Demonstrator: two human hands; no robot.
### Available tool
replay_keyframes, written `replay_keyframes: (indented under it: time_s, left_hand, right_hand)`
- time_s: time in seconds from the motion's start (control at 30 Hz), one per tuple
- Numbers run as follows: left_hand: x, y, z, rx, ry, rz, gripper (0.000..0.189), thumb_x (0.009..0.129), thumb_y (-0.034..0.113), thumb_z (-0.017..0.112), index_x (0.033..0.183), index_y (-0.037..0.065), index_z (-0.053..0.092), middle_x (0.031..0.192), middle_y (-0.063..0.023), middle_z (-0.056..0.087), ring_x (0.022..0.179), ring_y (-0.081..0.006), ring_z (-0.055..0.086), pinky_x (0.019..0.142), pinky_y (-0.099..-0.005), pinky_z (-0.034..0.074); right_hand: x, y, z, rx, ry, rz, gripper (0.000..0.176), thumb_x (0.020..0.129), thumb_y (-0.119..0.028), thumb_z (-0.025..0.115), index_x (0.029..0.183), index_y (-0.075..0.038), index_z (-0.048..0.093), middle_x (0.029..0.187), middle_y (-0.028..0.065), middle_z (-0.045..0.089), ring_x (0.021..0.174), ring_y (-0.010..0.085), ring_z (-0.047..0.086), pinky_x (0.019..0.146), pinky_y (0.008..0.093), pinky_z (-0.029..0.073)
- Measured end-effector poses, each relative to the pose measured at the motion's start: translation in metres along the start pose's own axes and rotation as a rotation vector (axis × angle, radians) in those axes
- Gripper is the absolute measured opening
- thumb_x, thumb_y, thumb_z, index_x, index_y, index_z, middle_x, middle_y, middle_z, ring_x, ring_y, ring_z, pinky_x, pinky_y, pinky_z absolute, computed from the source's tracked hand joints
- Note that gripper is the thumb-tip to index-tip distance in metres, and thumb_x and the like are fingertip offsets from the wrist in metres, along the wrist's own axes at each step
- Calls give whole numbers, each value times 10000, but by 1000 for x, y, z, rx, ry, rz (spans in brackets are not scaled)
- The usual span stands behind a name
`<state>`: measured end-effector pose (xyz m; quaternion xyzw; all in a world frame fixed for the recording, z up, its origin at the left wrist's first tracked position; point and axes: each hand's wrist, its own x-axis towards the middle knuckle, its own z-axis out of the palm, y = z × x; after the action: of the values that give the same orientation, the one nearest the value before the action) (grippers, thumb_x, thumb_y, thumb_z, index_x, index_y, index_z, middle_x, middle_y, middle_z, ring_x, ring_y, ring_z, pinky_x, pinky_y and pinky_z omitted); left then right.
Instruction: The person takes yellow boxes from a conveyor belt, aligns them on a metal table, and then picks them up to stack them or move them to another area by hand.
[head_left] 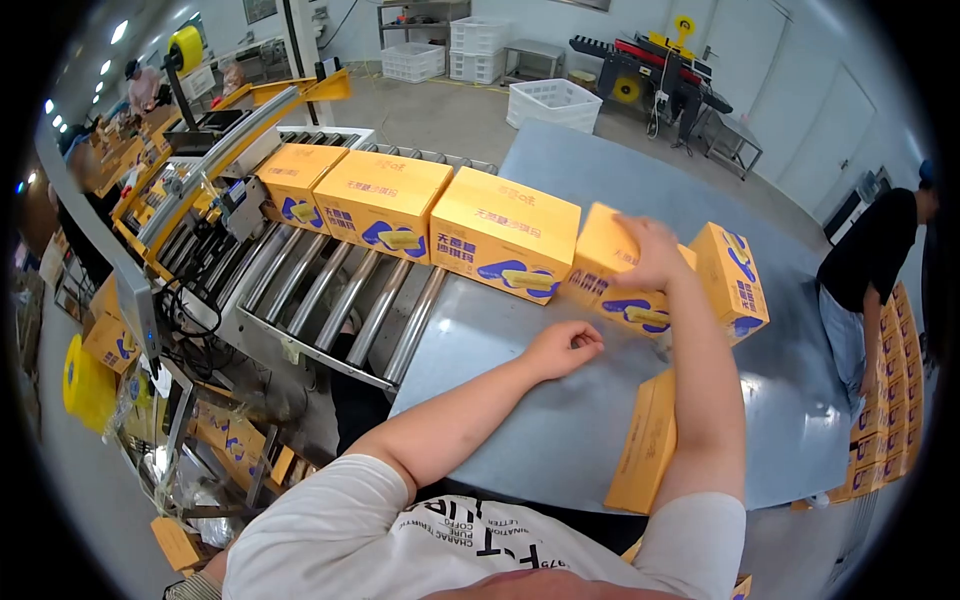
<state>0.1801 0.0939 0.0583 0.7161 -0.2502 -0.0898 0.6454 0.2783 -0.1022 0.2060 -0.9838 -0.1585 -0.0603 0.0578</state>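
Observation:
My right hand [650, 255] lies over the top of a yellow box [605, 240] on the metal table, its fingers spread across the carton. Above the table's near part, my left hand [565, 350] has loosely curled fingers and touches no box. To the right of the box under my right hand, another yellow box [732, 280] stands tilted. A large yellow box [505, 235] sits at the left, where the rollers meet the table. Two more, a yellow box [385, 205] and a smaller-looking one [300, 185], line up behind it on the rollers.
A flat yellow carton [645, 440] lies by my right forearm. The roller conveyor [340, 300] and a taping machine [235, 205] are at the left. A person [865, 270] stands at the right beside stacked boxes [890, 390]. A white crate [553, 103] is beyond the table [480, 370].

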Motion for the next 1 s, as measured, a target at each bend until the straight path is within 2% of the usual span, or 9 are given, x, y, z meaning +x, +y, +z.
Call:
replay_keyframes:
  time_s: [0.13,0.3,0.4,0.53,0.6,0.73,0.83,0.93,1.0]
  left_hand:
    - [-1,1,0,-3,-5,-23,202,905,167,693,1038,15,683,874,-33,678,801,-100,599,757,-261,499]
    - [2,-4,-2,-169,177,-66,182,931,179,667,1019,20,672,821,9,636,753,-75,557,723,-253,485]
    - [8,-11,-13,-134,598,148,193,950,206,656,1021,30,622,827,12,592,771,-81,537,707,-253,473]
    - [21,-22,-45,-365,1123,37,321,976,335,619,1124,72,511,965,-35,553,862,-119,539,752,-290,507]
    - [12,11,-61,-791,1166,-129,389,983,398,596,1164,82,459,1033,-57,530,911,-139,542,796,-311,525]
    - [19,-17,-80,-721,1003,227,680,875,295,764,1379,8,409,1331,-112,519,1188,-208,534,998,-342,450]
    - [18,-6,-85,8,1297,40,610,847,191,792,1336,-2,482,1296,-118,561,1164,-195,543,1000,-325,439]
    - [23,-22,-76,-340,1018,34,284,875,118,741,1119,-3,660,1025,-77,688,929,-136,635,844,-263,508]
    - [22,-12,-62,-338,899,22,208,894,141,725,1039,-1,683,898,-42,701,798,-80,629,714,-237,513]
  right_hand:
    - [-9,-29,-25,-288,186,482,1092,562,-589,820,1470,-133,419,1419,200,459,1358,329,385,1043,520,332]
    - [15,-51,-21,113,102,320,759,842,-598,648,1328,-21,566,1262,283,581,1243,350,532,1033,458,414]
    - [41,-56,26,375,254,82,704,900,-585,594,1287,3,594,1243,255,617,1206,351,572,1023,436,443]
    - [80,-55,96,682,377,-16,644,918,-574,586,1249,-22,624,1220,215,638,1181,320,589,1012,419,449]
    - [62,-68,49,851,255,115,588,916,-550,606,1218,-46,641,1225,202,630,1193,302,575,1022,412,433]
    - [24,-90,-21,777,16,7,513,830,-502,713,1119,-82,666,1251,153,605,1235,286,530,1024,390,414]
    - [-1,-114,-14,566,82,-606,507,734,-456,787,1057,-83,673,1291,121,578,1325,268,453,1044,440,386]
    - [-1,-120,11,-26,69,-725,557,679,-510,809,1026,-92,684,1263,86,601,1323,275,455,1040,514,356]
    - [15,-116,5,-41,-30,-512,525,761,-576,721,984,-100,700,1257,45,603,1296,295,459,1060,564,318]
